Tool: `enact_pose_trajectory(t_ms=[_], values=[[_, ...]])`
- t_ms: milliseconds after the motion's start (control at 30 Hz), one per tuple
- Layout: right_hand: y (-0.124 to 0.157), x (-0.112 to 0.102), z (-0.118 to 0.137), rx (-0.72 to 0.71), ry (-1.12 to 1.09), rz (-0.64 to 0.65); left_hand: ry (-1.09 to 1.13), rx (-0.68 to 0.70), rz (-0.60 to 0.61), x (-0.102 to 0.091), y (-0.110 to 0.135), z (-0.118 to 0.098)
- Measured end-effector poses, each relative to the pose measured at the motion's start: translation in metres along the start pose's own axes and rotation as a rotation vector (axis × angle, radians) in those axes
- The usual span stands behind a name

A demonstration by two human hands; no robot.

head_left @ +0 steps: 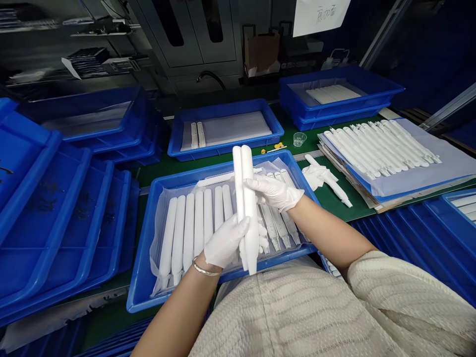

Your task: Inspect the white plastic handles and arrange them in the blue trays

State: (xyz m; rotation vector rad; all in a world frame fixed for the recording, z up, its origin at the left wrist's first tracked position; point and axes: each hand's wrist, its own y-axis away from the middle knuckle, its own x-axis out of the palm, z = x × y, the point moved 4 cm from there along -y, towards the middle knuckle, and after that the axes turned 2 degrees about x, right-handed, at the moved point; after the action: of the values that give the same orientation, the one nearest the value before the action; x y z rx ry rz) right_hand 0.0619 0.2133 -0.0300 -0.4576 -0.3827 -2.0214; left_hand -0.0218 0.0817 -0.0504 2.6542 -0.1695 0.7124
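Note:
Two long white plastic handle-shaped parts (250,223) stand side by side, upright and slightly tilted, between my gloved hands. My left hand (225,242) wraps round their lower half, with the thumb across the front. Higher up, my right hand (275,191) grips them from the right, its thumb on the front face. Both hands wear thin white gloves, and some fingers are hidden behind the parts. Below them lies a blue tray (143,263) lined with white film, holding a row of similar white parts (189,228). On its right side, several parts show ribbed ends (284,238).
Behind is another blue tray (226,151) with two white parts. A stack of trays (342,116) stands back right, near a clear cup (299,139). White parts (383,146) lie on a sheet at right, beside a cloth-wrapped part (320,176). Tilted blue trays (74,213) fill the left.

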Motion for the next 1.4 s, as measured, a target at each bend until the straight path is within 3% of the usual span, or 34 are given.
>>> enact_pose_trajectory(t_ms=[167,300,367,533,767,967,1067,1167,1267,1333,1400], values=[[0.007,0.009,0.010,-0.027,0.370,-0.202,-0.561,0.025,-0.332,-0.010,-0.005,-0.012],[0.005,0.010,0.008,-0.025,0.485,-0.239,-0.770,0.060,-0.417,-0.015,-0.006,-0.011],[0.004,0.008,0.005,-0.006,0.474,-0.239,-0.714,0.049,-0.377,-0.015,-0.006,-0.006],[0.005,0.006,0.003,0.021,0.463,-0.267,-0.380,0.014,-0.143,-0.005,-0.003,0.003],[0.005,0.007,0.020,-0.011,0.524,-0.335,-0.289,-0.063,-0.116,-0.005,0.006,0.005],[-0.019,-0.054,0.051,-0.197,0.392,-0.600,-0.230,-0.129,-0.054,-0.006,0.009,0.025],[-0.018,-0.076,0.053,-0.272,0.363,-0.718,-0.211,-0.119,-0.064,-0.005,0.009,0.025],[-0.008,-0.065,0.033,-0.112,0.374,-0.627,-0.191,-0.108,-0.106,-0.003,0.009,0.018],[0.003,-0.035,0.005,0.089,0.356,-0.392,-0.209,-0.108,-0.138,-0.004,0.007,0.014],[0.009,-0.016,-0.005,0.116,0.319,-0.242,-0.224,-0.107,-0.147,-0.004,0.006,0.014],[0.012,-0.004,-0.009,0.099,0.296,-0.171,-0.226,-0.095,-0.141,-0.004,0.004,0.016]])
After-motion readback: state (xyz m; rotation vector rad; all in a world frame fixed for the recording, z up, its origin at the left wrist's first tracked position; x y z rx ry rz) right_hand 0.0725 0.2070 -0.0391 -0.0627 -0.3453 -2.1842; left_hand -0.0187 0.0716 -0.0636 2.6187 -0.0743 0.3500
